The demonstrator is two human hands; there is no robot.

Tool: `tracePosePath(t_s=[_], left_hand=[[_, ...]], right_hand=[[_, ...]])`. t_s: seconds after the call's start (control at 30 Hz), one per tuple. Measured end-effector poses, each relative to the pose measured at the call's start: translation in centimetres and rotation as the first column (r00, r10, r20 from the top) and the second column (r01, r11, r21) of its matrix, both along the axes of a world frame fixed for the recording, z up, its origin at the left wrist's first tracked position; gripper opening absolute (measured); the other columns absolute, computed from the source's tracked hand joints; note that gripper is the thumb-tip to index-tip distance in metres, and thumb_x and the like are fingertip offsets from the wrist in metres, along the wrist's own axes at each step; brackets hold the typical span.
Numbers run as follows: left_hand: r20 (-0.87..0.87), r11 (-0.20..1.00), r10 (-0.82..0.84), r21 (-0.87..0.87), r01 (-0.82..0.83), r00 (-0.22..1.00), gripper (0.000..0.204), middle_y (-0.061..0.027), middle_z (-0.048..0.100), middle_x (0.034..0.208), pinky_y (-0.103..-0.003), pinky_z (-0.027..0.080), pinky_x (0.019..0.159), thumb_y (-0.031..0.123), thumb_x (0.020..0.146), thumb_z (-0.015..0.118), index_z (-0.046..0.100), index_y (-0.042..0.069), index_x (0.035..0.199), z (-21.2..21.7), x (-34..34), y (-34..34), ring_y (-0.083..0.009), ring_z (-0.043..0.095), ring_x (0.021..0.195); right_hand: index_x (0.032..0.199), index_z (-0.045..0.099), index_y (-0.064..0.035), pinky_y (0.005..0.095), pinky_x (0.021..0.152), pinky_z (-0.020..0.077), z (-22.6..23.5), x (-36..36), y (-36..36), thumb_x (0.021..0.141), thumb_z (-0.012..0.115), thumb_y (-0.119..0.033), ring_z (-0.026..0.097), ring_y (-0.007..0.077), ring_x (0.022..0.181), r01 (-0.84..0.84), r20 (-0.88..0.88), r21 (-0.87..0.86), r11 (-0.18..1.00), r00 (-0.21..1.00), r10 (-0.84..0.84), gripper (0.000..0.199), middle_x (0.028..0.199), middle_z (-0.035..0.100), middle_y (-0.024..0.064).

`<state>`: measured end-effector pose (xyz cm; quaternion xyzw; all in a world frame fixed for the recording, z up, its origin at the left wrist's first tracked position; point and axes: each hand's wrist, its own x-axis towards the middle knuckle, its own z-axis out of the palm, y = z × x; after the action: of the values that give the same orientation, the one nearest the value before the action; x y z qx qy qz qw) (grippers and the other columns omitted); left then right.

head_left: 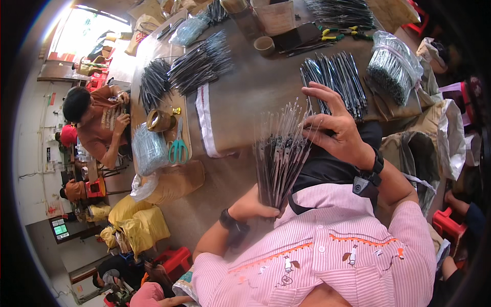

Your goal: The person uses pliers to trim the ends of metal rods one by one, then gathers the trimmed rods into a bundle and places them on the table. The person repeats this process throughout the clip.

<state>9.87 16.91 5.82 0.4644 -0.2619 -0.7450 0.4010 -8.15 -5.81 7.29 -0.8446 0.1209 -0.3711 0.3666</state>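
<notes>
My left hand (255,204) is closed around the lower end of a bundle of thin dark metal ribs (279,169) that look like umbrella ribs. The bundle stands nearly upright before my chest, and its fine wire tips fan out at the top. At the upper right of the bundle is my right hand (337,130). Its thumb and a finger come together at the tip of a rib, while its other fingers are raised. Just beyond my right hand, a row of similar ribs (337,82) lies on the brown-covered table (250,97).
Further rib piles (202,61) lie at the table's far left. Teal-handled scissors (178,148), a tape roll (159,121) and a plastic-wrapped bundle (148,148) lie near the left edge. Another wrapped bundle (394,69) and pliers (378,97) are at right. A co-worker (102,120) works at left.
</notes>
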Motion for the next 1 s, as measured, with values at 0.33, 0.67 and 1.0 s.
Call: tracePosePath(t_s=[0.33, 0.67, 1.0], left_hand=[[0.165, 0.998, -0.025, -0.061, 0.036, 0.986, 0.040, -0.0033, 0.062, 0.080, -0.026, 0.048, 0.059, 0.004, 0.067, 0.077, 0.059, -0.001, 0.102, 0.5, 0.0, -0.5, -0.0101, 0.057, 0.067], [0.209, 0.992, -0.041, -0.112, 0.065, 0.977, 0.031, -0.0037, 0.061, 0.076, -0.026, 0.046, 0.052, 0.000, 0.070, 0.075, 0.059, -0.001, 0.096, 0.1, -0.1, -0.8, -0.0096, 0.057, 0.059], [0.239, 0.990, -0.063, -0.106, 0.091, 0.969, 0.039, -0.0021, 0.062, 0.082, -0.025, 0.048, 0.059, 0.003, 0.068, 0.077, 0.058, -0.001, 0.102, -0.2, 0.3, -1.2, -0.0085, 0.057, 0.068]], right_hand=[[0.091, 0.074, -0.0073, 0.0456, 0.112, 0.0305, 0.2, -0.8, -0.2, 0.071, 0.078, -0.003, 0.035, 0.0350, 0.140, -0.042, -0.049, 0.114, 0.993, 0.998, 0.048, 0.021, 0.140, 0.050, 0.0140], [0.094, 0.074, -0.0076, 0.0462, 0.114, 0.0277, -0.3, -1.0, -0.4, 0.075, 0.079, -0.009, 0.033, 0.0351, 0.141, -0.149, -0.070, 0.295, 0.944, 0.982, 0.176, 0.020, 0.140, 0.051, 0.0126], [0.090, 0.066, -0.0033, 0.0473, 0.113, 0.0278, -0.8, -1.1, -0.4, 0.078, 0.074, -0.005, 0.031, 0.0378, 0.141, -0.094, -0.084, 0.121, 0.988, 0.991, 0.105, 0.015, 0.141, 0.047, 0.0156]])
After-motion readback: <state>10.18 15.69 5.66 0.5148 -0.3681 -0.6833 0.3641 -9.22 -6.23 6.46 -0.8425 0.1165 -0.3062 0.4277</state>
